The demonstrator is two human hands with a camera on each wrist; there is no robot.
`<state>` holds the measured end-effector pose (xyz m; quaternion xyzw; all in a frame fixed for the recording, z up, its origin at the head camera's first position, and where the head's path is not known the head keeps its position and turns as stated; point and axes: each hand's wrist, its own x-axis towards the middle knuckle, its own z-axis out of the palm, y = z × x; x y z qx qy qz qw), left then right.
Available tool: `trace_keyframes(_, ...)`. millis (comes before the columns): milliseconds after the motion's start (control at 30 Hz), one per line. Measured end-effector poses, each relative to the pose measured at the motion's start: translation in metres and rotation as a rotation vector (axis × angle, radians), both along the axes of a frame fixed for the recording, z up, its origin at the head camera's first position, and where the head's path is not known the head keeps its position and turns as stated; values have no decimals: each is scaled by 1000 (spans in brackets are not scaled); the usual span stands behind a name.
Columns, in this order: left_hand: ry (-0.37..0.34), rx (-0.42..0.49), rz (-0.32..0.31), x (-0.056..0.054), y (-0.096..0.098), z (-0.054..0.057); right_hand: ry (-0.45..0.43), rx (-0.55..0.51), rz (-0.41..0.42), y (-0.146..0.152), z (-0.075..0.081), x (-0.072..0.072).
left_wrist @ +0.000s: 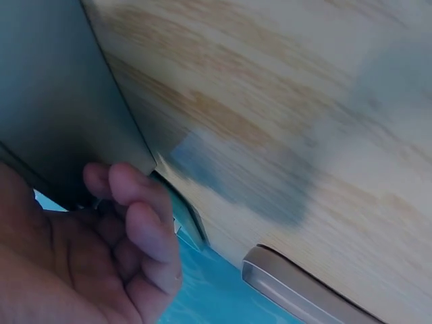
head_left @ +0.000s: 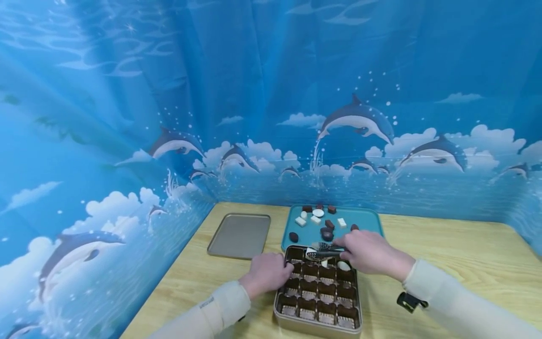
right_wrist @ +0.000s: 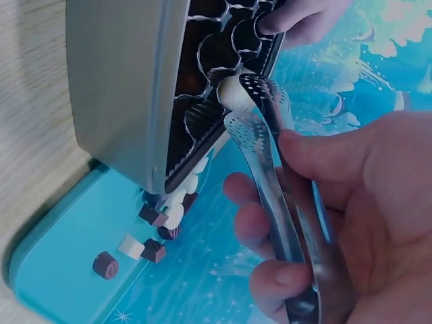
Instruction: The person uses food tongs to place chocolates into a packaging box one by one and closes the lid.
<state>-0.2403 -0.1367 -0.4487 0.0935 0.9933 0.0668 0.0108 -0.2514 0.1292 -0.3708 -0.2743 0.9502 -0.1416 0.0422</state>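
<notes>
A metal box (head_left: 317,326) holds a dark brown insert (head_left: 311,270) divided into several compartments. My left hand (head_left: 267,273) grips the box's left side, its thumb over the rim. In the left wrist view its fingers (left_wrist: 152,233) curl beside the box wall (left_wrist: 54,81). My right hand (head_left: 368,252) holds metal tongs (right_wrist: 270,182) with perforated ends, over the box's far row. A round white chocolate (right_wrist: 235,93) shows right at the tong ends in the right wrist view. Another white chocolate (head_left: 344,266) sits at the right side of the insert.
Behind the box a teal tray (head_left: 360,216) carries several dark chocolates (head_left: 293,237) and white chocolates (head_left: 300,221). A flat bronze-coloured metal lid or tray (head_left: 240,235) lies to the left on the wooden table (head_left: 444,263). A blue dolphin-print curtain (head_left: 262,117) stands behind.
</notes>
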Motion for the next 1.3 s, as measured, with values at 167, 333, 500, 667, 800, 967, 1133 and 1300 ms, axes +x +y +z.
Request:
trace_keyframes(167,1,106,-24,5,-10,0,-11,-38,-21,8,2,-3)
trace_keyframes(333,-23,177,-51,13,-17,-4,18,-24,-48,23,-2,-13)
trace_keyframes(500,20,155,-63,15,-16,-7,2,-46,-116,39,-9,-27)
trace_keyframes(667,54,81,-63,17,-15,-9,-3,-76,-165,51,-19,-44)
trace_keyframes(800,87,14,-57,19,-14,-10,-9,-62,-187,55,-28,-58)
trace_keyframes(967,124,-43,-54,20,-13,-10,-5,-16,-214,54,-36,-75)
trace_keyframes(1133,113,-16,-53,19,-12,-11,-24,3,-243,51,-40,-85)
trace_keyframes(1300,114,-12,-59,18,-11,-12,-35,49,-259,49,-40,-91)
